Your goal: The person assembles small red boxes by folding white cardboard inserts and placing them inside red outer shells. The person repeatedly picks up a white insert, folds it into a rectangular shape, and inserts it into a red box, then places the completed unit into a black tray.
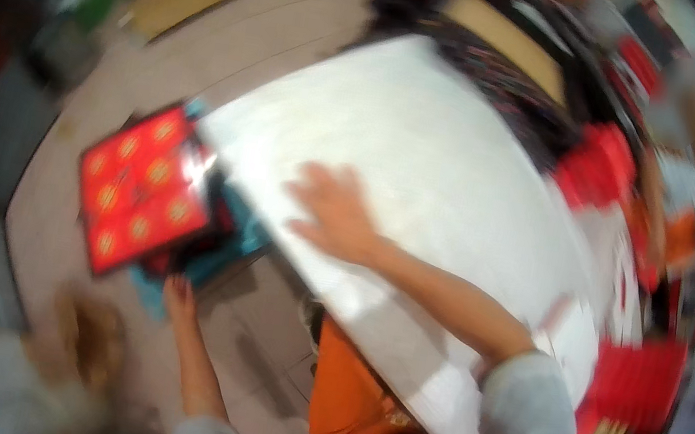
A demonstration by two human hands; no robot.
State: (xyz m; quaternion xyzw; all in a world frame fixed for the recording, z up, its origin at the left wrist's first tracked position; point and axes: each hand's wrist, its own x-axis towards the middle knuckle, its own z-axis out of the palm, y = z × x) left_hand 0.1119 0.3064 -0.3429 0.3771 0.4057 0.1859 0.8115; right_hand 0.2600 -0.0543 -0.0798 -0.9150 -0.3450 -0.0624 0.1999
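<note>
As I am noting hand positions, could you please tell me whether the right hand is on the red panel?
No, the right hand is spread over the white tabletop, apart from the red panel.

A broad white-topped desk stands slantwise over a beige-pink tiled floor. Its surface is smooth and pale, with the right grip spread flat over the left part; blur hides whether the palm touches. Beyond the desk's left edge, a flat tan board appears to lie on the tiles near the far wall side.
</note>
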